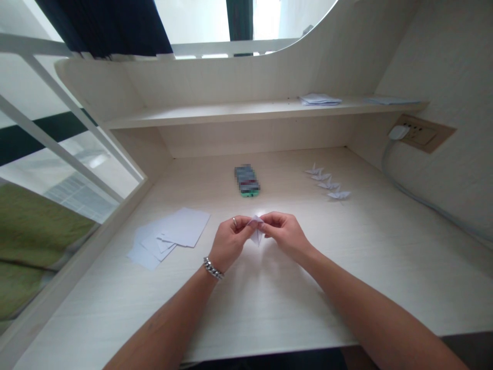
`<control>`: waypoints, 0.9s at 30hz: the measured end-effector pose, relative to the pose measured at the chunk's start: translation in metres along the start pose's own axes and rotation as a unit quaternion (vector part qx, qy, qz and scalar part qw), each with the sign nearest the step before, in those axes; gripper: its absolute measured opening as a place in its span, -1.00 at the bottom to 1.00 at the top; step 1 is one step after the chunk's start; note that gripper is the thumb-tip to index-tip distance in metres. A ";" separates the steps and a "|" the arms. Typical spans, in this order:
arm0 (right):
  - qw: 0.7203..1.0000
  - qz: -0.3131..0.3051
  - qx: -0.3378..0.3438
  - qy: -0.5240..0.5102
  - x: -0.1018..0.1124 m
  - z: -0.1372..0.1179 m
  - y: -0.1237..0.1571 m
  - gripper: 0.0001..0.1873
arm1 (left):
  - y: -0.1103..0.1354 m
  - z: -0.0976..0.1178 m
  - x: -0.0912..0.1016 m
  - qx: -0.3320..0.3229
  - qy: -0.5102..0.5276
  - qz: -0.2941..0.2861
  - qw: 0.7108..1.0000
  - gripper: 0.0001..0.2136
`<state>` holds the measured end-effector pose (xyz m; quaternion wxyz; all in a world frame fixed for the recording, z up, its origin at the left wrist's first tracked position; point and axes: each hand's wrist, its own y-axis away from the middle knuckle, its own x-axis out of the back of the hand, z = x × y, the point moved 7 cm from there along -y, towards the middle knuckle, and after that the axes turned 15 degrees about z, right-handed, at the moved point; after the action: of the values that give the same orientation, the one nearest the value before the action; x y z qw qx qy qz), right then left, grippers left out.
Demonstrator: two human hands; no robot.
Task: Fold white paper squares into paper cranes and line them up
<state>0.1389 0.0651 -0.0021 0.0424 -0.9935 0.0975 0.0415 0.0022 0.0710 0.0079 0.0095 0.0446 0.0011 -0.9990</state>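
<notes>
A small folded piece of white paper (pixel 257 236) is held up over the middle of the desk, its lower end tapering to a point. My left hand (pixel 230 239) pinches its left side between thumb and fingers; a ring and a chain bracelet are on this hand and wrist. From the other side my right hand (pixel 284 232) pinches the same paper, and the fingertips cover part of its upper edge. Several folded paper cranes (pixel 339 195) stand in a slanting row on the desk, beyond my right hand. Left of my hands lie loose white paper sheets (pixel 187 226), overlapping each other.
A phone-like object with a green edge (pixel 249 193), its face blurred, lies beyond my hands. Papers (pixel 319 99) rest on the shelf (pixel 231 114) at the back. A white plug (pixel 398 132) sits in the wall socket, its grey cable (pixel 419 200) running down the right side.
</notes>
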 end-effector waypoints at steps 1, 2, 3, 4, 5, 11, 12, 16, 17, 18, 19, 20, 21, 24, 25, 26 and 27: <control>1.000 0.008 -0.003 0.005 0.001 0.000 0.000 -0.74 | 0.000 -0.001 -0.001 0.018 0.033 -0.005 0.999 -0.74; 1.000 0.016 -0.011 0.007 0.002 0.001 0.000 -0.73 | 0.001 -0.003 -0.002 0.039 0.072 -0.008 0.997 -0.74; 1.000 0.024 -0.019 0.006 0.003 0.001 0.000 -0.73 | 0.001 -0.005 -0.003 0.061 0.110 -0.010 0.992 -0.74; 0.999 0.029 -0.026 0.004 0.004 0.001 -0.001 -0.72 | 0.001 -0.006 -0.004 0.083 0.143 -0.012 0.986 -0.74; 0.999 0.032 -0.029 0.001 0.004 0.001 -0.001 -0.72 | 0.001 -0.008 -0.004 0.101 0.167 -0.012 0.981 -0.75; 1.000 0.028 0.005 0.011 0.004 -0.003 0.000 -0.74 | 0.002 -0.010 -0.005 0.118 0.176 -0.016 0.977 -0.77; 0.999 0.029 0.012 0.019 0.004 -0.004 0.001 -0.76 | 0.002 -0.009 -0.005 0.111 0.170 -0.017 0.979 -0.77; 0.997 0.041 0.042 0.050 0.006 -0.008 0.002 -0.82 | 0.003 -0.009 -0.009 0.086 0.147 -0.034 0.985 -0.76; 0.997 0.044 0.045 0.054 0.007 -0.009 0.002 -0.83 | 0.003 -0.010 -0.009 0.083 0.142 -0.036 0.986 -0.76; 0.997 0.044 0.045 0.054 0.007 -0.010 0.002 -0.83 | 0.002 -0.011 -0.009 0.082 0.135 -0.037 0.987 -0.75; 0.997 0.042 0.042 0.051 0.007 -0.010 0.002 -0.82 | 0.002 -0.013 -0.009 0.081 0.128 -0.035 0.988 -0.74; 0.998 0.036 0.034 0.044 0.006 -0.010 0.002 -0.81 | 0.001 -0.014 -0.008 0.080 0.121 -0.030 0.989 -0.74; 0.999 0.028 0.021 0.034 0.005 -0.009 0.002 -0.79 | 0.001 -0.014 -0.006 0.079 0.114 -0.023 0.990 -0.73; 1.000 0.009 -0.023 0.004 0.002 -0.004 0.002 -0.71 | -0.001 -0.015 -0.002 0.076 0.095 -0.002 0.992 -0.73; 1.000 0.007 -0.029 0.000 0.002 -0.003 0.002 -0.69 | -0.002 -0.014 -0.001 0.075 0.089 0.005 0.993 -0.74; 1.000 0.007 -0.028 -0.001 0.001 -0.002 0.002 -0.69 | -0.002 -0.014 0.000 0.073 0.082 0.011 0.994 -0.74; 1.000 0.008 -0.024 0.001 0.001 -0.002 0.002 -0.68 | -0.002 -0.013 0.001 0.071 0.075 0.017 0.995 -0.74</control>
<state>0.1398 0.0631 -0.0001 0.0187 -0.9934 0.1043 0.0435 0.0028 0.0733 -0.0053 0.0228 0.1198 -0.0694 -0.9901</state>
